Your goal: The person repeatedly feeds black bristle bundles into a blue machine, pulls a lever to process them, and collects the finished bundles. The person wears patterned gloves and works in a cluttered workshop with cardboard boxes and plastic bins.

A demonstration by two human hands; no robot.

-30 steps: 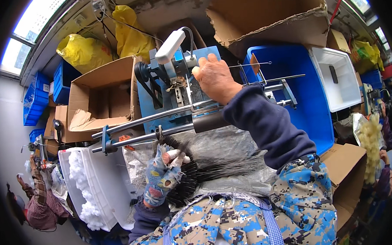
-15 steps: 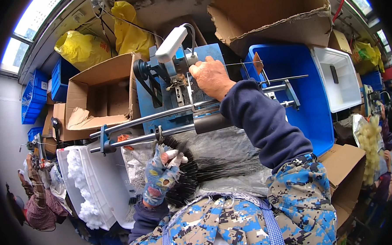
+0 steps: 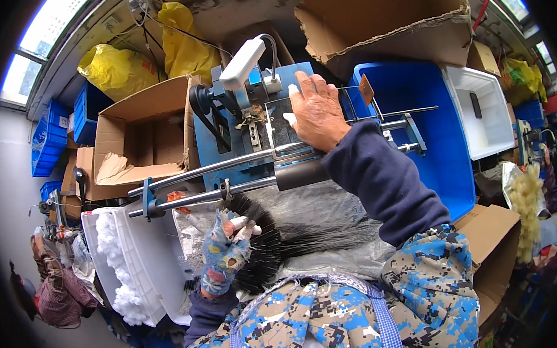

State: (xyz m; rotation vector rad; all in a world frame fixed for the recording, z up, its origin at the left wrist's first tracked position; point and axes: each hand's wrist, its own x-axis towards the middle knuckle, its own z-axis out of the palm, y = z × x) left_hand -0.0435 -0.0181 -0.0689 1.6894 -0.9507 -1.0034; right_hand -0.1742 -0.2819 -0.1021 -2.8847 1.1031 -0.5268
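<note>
My right hand (image 3: 316, 113) lies flat on the bed of a blue machine (image 3: 239, 138), fingers spread, with a small white piece under the fingertips near the machine's white head (image 3: 241, 63). My left hand (image 3: 225, 254), in a patterned fingerless glove, grips a bundle of black bristles (image 3: 275, 242) on my lap, just below the two steel rails (image 3: 204, 180) that run across the machine's front. A dark cylinder (image 3: 300, 173) sits on the lower rail under my right forearm.
An open cardboard box (image 3: 137, 140) stands left of the machine; a blue tub (image 3: 438, 136) and a white tub (image 3: 484, 112) are on the right. A white tray with white fluffy tufts (image 3: 118, 268) is at my lower left. Yellow bags (image 3: 118, 69) hang behind.
My right hand has slid slightly right and down on the machine bed. My left hand has stayed on the black bristles.
</note>
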